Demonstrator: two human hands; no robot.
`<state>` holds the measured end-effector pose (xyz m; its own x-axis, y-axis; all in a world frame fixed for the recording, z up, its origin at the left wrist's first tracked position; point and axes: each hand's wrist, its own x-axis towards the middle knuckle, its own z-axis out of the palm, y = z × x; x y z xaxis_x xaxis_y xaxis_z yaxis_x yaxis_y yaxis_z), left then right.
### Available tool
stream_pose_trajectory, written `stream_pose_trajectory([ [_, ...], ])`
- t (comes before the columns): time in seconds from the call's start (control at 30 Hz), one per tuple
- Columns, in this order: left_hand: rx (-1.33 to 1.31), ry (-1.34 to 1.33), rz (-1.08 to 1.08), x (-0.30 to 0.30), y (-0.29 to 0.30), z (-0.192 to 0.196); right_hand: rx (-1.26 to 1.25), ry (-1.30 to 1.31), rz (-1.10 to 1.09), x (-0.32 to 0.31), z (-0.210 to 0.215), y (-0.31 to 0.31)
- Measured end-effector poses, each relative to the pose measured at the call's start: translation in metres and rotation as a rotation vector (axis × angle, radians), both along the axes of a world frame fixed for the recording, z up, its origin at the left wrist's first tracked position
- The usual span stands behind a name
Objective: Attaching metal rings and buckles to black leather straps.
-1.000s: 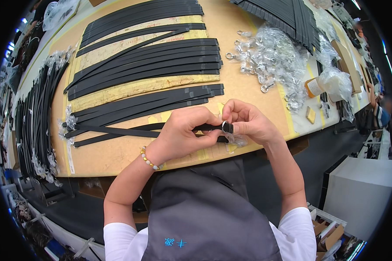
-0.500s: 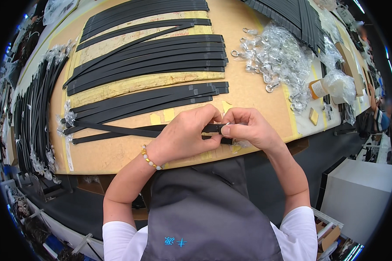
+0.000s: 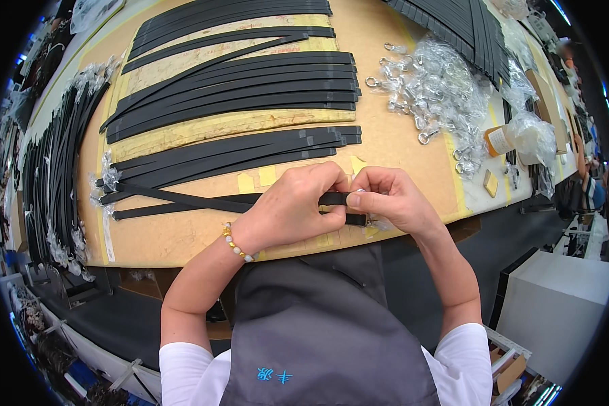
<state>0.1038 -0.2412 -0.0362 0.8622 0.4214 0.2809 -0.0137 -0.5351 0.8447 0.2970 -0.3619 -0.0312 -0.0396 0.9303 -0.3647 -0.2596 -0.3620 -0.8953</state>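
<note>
A black strap [image 3: 333,198] runs between my two hands at the table's near edge. My left hand [image 3: 298,203], with a beaded bracelet at the wrist, is closed on the strap. Thumb and forefinger of my right hand [image 3: 394,200] pinch the strap's end, where a small shiny piece shows, too little of it to name. Under my hands lies another strap [image 3: 159,211], its right end reaching a bit of clear plastic wrap [image 3: 382,223]. Several more straps [image 3: 237,152] lie just beyond, the left ends of some in plastic-wrapped hardware [image 3: 108,179].
Further back, rows of black straps [image 3: 230,88] lie on a yellowed board. To the right sits a pile of plastic-wrapped metal clasps [image 3: 440,95], near an orange-and-white container [image 3: 497,141] and a small yellow block [image 3: 490,183]. Bundled straps [image 3: 51,176] hang over the left edge.
The view has shifted slightly, so the table's contents sit a little further right. Both hands keep their grip on the strap, with only small finger movement at its end.
</note>
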Motion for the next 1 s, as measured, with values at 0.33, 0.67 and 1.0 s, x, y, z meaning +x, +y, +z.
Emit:
stream_pose_trajectory([
  [0.33, -0.001, 0.005, -0.012, 0.0, 0.0, -0.003, 0.022, -0.166, -0.032, -0.009, 0.005, -0.001],
  [0.67, -0.001, -0.09, -0.013, 0.001, -0.002, -0.004, 0.124, -0.339, -0.063, -0.018, -0.007, 0.004],
  [1.0, -0.304, -0.007, -0.081, -0.008, 0.006, 0.011, 0.035, 0.062, 0.137, 0.01, 0.003, 0.01],
])
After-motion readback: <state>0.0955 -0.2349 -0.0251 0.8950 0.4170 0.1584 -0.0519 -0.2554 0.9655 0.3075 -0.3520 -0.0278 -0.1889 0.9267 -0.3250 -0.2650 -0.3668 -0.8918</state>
